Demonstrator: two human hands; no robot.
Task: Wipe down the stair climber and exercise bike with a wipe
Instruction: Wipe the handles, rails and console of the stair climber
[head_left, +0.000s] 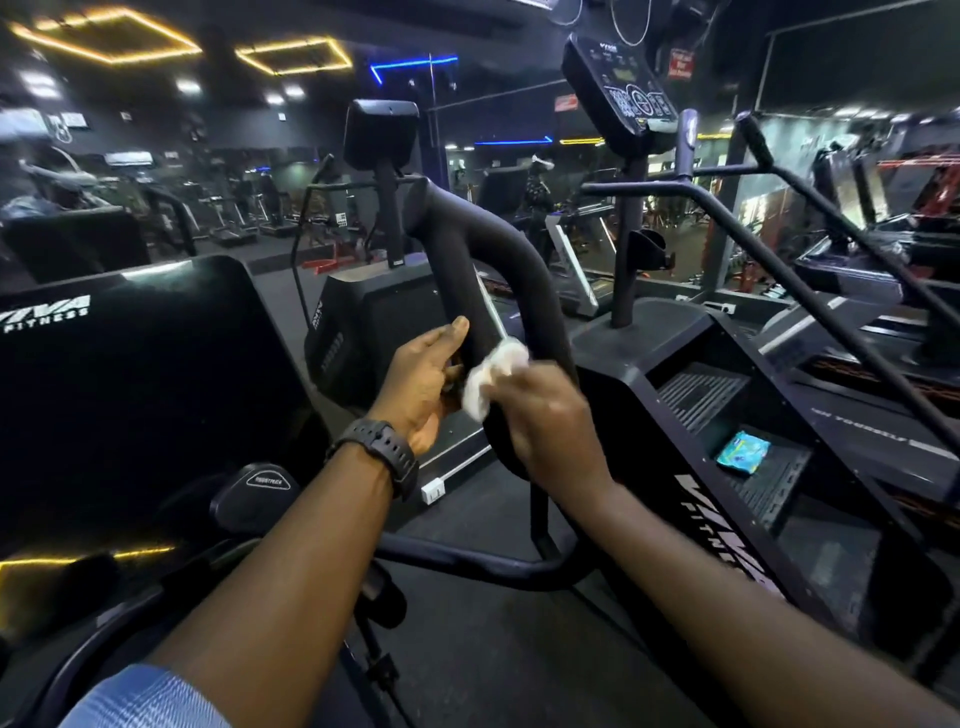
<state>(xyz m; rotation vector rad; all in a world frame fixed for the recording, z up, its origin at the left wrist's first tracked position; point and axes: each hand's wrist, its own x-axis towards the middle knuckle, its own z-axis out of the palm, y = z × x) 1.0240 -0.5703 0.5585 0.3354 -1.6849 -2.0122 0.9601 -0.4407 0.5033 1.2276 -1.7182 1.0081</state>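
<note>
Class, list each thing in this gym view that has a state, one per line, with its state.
Wipe: crumpled, pressed on the handlebar.
Handlebar: held by both hands.
Left hand: fingers curled round the handlebar.
Right hand: holds the wipe.
Wipes packet: lying on a stair climber step.
Console: unlit.

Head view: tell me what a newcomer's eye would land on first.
At centre, the right hand presses a crumpled white wipe onto the thick black handlebar, while the left hand, with a black watch at its wrist, steadies the bar. To the right, a blue packet lies on a stair climber step.
</note>
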